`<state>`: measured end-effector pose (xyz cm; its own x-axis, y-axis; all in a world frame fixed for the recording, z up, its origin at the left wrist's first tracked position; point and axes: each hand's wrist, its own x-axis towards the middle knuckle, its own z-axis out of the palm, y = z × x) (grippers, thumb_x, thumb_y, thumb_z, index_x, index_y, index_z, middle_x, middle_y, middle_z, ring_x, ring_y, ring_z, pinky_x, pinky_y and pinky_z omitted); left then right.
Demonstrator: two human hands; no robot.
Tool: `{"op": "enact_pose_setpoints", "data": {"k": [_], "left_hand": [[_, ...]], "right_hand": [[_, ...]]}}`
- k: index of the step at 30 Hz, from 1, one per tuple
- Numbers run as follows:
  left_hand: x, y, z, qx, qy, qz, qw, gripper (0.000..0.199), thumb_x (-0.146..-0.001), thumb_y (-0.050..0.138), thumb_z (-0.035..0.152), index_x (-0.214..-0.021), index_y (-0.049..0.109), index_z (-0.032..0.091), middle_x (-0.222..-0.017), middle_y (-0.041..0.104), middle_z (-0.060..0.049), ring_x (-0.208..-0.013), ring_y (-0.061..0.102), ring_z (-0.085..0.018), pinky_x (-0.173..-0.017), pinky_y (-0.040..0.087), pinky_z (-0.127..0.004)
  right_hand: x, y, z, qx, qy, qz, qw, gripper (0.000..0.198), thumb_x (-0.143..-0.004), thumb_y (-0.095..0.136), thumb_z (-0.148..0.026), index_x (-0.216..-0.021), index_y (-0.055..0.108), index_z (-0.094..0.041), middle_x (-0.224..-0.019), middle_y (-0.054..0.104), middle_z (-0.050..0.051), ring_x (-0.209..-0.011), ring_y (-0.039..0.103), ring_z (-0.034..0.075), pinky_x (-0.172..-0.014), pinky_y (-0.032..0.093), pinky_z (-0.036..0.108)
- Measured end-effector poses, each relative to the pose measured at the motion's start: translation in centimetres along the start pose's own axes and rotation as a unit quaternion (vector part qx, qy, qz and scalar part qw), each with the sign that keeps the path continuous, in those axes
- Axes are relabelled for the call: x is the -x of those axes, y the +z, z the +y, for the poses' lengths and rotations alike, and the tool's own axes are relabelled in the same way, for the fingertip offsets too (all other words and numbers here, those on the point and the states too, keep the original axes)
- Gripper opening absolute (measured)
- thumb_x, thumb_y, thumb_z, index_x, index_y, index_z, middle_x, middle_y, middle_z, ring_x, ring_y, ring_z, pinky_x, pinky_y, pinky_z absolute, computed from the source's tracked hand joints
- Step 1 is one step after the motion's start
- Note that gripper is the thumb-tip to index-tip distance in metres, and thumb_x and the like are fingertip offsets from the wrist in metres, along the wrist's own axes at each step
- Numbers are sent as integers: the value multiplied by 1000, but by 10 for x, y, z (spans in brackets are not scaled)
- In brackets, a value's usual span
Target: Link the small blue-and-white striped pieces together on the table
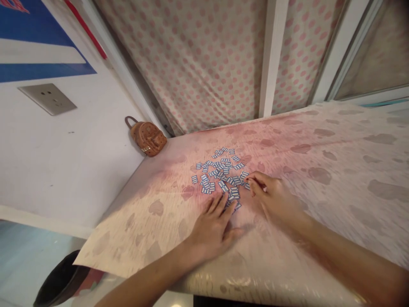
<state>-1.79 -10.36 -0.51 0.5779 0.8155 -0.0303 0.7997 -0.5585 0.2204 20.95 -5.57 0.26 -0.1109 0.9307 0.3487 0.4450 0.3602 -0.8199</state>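
Note:
A loose pile of small blue-and-white striped cards [220,170] is spread over the middle of the table. My left hand [212,228] lies flat with its fingers spread, the fingertips touching the near edge of the pile and covering part of a few cards. At the pile's right side, my right hand [268,192] is closed in a pinch. One small striped card [243,175] shows at the tips of its thumb and forefinger. Printing on the cards is too small to read.
A pink and cream patterned cloth [156,208] covers the table. A small brown backpack-shaped bag [148,138] leans by the wall at the far left corner. Dotted curtains [204,64] hang behind the table. A dark bin [60,277] stands below the left edge.

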Motion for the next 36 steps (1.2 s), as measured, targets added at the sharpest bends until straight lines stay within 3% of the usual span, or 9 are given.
{"op": "enact_pose_setpoints", "data": {"k": [4,7,14,17,20,25,30,33,36], "left_hand": [[-26,-8,-11,-6,-35,32,999,69,-101,33,63,-161,28,28,-169,16,-7,-157,11,-31,-126,20,-55],[-50,-13,-32,-41,-68,47,996,67,-101,31,65,-158,35,30,-169,16,-6,-157,7,-32,-126,12,-60],[-68,-12,-63,-66,-111,92,987,66,-102,26,64,-151,48,26,-167,27,-7,-156,14,-34,-125,19,-58],[-73,-12,-82,-50,-118,130,983,66,-104,25,60,-155,41,22,-167,25,-10,-157,13,-30,-126,21,-54],[-73,-10,-93,-37,-116,105,987,64,-105,25,56,-158,34,21,-167,25,-11,-157,13,-27,-125,23,-54],[-46,-5,-72,-9,-77,50,996,66,-103,32,59,-158,35,21,-167,24,-10,-157,13,-25,-127,20,-48],[-18,-9,-43,41,-74,87,993,62,-105,28,56,-159,32,26,-168,22,-5,-157,12,-23,-128,20,-49],[-21,-8,-35,27,-36,68,997,80,-94,48,69,-161,26,31,-170,13,-4,-158,7,-28,-128,15,-54],[-38,-4,-32,8,-25,45,999,84,-92,51,70,-161,22,33,-171,5,-4,-158,0,-30,-128,10,-57]], "right_hand": [[-2,0,3,-14,21,-12,1000,27,-99,45,-36,-78,53,-22,-64,57,-1,-56,54,16,-54,35,26],[-4,-1,5,-15,24,-15,999,26,-98,45,-37,-80,55,-22,-65,58,0,-57,55,17,-55,36,27],[-3,-3,0,4,29,-10,1000,26,-98,45,-36,-81,58,-21,-68,60,1,-58,54,16,-55,35,27],[-3,-2,-1,3,26,-21,999,26,-97,45,-37,-81,58,-22,-68,61,1,-57,54,17,-54,35,27],[-3,-2,0,10,16,-19,1000,27,-97,45,-37,-78,57,-22,-63,58,0,-56,53,17,-54,35,27],[-2,-3,-2,16,13,-14,1000,26,-98,44,-36,-81,58,-22,-67,60,1,-57,54,17,-55,36,27],[-1,-4,-6,20,13,-20,1000,27,-97,44,-37,-83,61,-22,-70,63,2,-59,56,18,-56,36,28],[-3,-4,-5,23,11,-16,1000,27,-97,44,-36,-80,59,-22,-67,61,1,-58,54,17,-57,37,29],[-4,-3,-3,23,14,-14,1000,26,-97,45,-36,-79,59,-22,-64,58,0,-57,53,17,-57,36,29]]}}
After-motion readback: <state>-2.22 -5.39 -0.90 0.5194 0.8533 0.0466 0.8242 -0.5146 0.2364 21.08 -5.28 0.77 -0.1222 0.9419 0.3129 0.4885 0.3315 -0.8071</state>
